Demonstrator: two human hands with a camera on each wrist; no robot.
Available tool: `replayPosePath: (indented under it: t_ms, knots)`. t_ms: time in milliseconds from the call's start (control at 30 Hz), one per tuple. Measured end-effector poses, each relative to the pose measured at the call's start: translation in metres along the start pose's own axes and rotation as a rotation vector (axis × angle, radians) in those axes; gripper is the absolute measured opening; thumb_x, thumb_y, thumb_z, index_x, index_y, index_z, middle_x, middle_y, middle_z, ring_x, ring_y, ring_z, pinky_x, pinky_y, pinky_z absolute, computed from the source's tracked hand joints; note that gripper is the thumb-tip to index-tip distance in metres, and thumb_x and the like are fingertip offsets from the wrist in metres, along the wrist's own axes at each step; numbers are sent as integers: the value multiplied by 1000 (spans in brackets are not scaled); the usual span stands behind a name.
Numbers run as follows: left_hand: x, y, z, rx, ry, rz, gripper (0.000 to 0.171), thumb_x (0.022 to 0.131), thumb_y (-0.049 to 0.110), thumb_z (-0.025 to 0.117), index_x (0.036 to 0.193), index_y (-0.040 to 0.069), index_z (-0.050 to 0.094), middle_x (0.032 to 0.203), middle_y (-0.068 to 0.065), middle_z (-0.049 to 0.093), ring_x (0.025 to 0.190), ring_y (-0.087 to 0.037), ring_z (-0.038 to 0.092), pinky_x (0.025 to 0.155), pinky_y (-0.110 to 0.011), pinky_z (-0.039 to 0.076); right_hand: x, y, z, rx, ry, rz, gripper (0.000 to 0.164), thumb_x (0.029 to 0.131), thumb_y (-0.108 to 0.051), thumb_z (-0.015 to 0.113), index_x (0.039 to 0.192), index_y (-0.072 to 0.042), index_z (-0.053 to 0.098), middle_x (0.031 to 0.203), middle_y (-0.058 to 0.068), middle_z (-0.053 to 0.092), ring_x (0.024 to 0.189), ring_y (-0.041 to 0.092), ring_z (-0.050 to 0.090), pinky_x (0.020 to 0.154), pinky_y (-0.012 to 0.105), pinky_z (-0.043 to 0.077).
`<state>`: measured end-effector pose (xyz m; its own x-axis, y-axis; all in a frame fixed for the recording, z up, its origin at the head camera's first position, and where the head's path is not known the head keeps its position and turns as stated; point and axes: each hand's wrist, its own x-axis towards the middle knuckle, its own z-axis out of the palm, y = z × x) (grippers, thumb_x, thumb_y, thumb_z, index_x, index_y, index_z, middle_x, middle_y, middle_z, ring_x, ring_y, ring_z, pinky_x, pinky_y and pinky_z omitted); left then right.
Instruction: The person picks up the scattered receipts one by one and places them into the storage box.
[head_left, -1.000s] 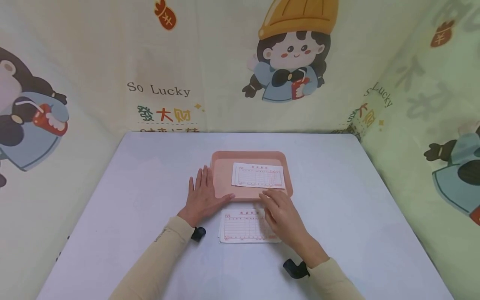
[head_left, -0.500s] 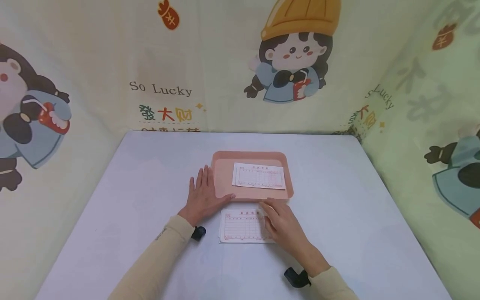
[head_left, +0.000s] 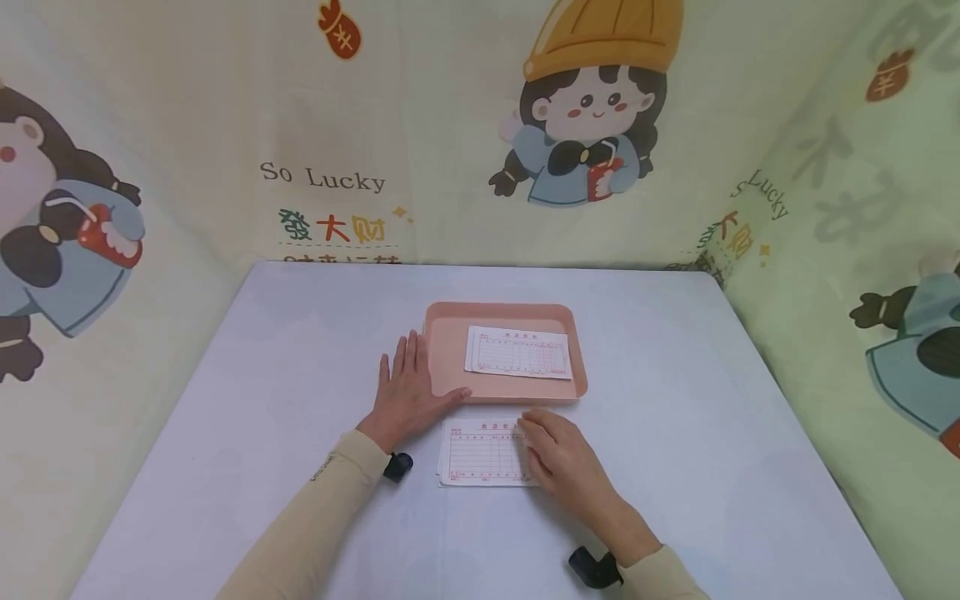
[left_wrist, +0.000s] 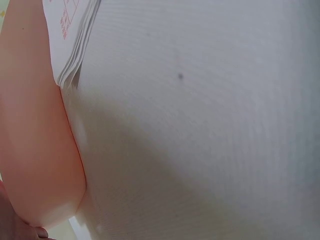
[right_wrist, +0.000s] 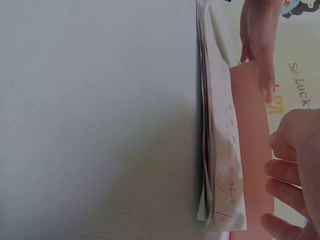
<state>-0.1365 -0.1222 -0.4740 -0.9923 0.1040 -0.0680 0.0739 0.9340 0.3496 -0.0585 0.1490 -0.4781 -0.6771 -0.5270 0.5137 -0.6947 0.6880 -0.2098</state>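
My left hand (head_left: 408, 392) lies along the left side of a pink tray (head_left: 448, 354), fingers straight, its thumb stretched over the tray's front rim. Inside the tray, toward the right, are a few printed receipt slips (head_left: 517, 353). In front of the tray lies a stack of similar slips (head_left: 483, 458) with red print. Over its right end hovers my right hand (head_left: 566, 458), fingers loosely bent, covering part of the top slip. The right wrist view shows these fingers (right_wrist: 284, 195) holding nothing, above the stack's layered edges (right_wrist: 222, 150).
The white table (head_left: 300, 333) stretches around the tray and stack. Patterned cloth (head_left: 442, 100) with cartoon figures hangs behind it and on both sides. A black wrist-camera piece (head_left: 592, 568) sticks out by my right wrist.
My right hand has drawn back from the tray's front rim toward me, over the right part of the stack. My left hand stays at the tray. The slips in the tray keep their place.
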Motion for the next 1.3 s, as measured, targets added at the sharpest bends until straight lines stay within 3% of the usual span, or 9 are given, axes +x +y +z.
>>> replayPosePath:
  t_ms: [700, 900, 1133, 1300]
  knots:
    - [-1, 2, -1, 5, 1, -5, 123, 81, 83, 48, 158, 0, -1, 167, -18, -3, 155, -35, -1, 123, -60, 3, -9, -4, 0, 12, -114, 54, 39, 82, -11, 77, 119, -2, 70, 119, 11, 68, 111, 25, 65, 95, 40, 54]
    - [-2, 2, -2, -2, -6, -6, 122, 82, 81, 48, 158, 0, 0, 167, -18, -3, 155, -35, -2, 123, -60, 2, -12, -6, 1, -5, -184, 65, 42, 80, -25, 82, 116, -5, 71, 121, 9, 68, 113, 23, 64, 97, 40, 53]
    - [-1, 2, -2, 3, -12, -3, 122, 82, 82, 46, 158, 0, -3, 167, -18, -4, 155, -35, -3, 123, -60, 1, -16, -4, 5, 6, -156, 13, 52, 73, -40, 86, 112, -9, 71, 119, 7, 67, 112, 23, 63, 98, 40, 51]
    - [0, 2, -2, -2, -17, -7, 122, 82, 83, 47, 158, 1, -3, 167, -18, -4, 155, -35, -2, 123, -60, 1, -17, -3, 4, 5, -167, 2, 45, 76, -38, 85, 109, -11, 71, 119, 8, 66, 113, 25, 62, 99, 42, 50]
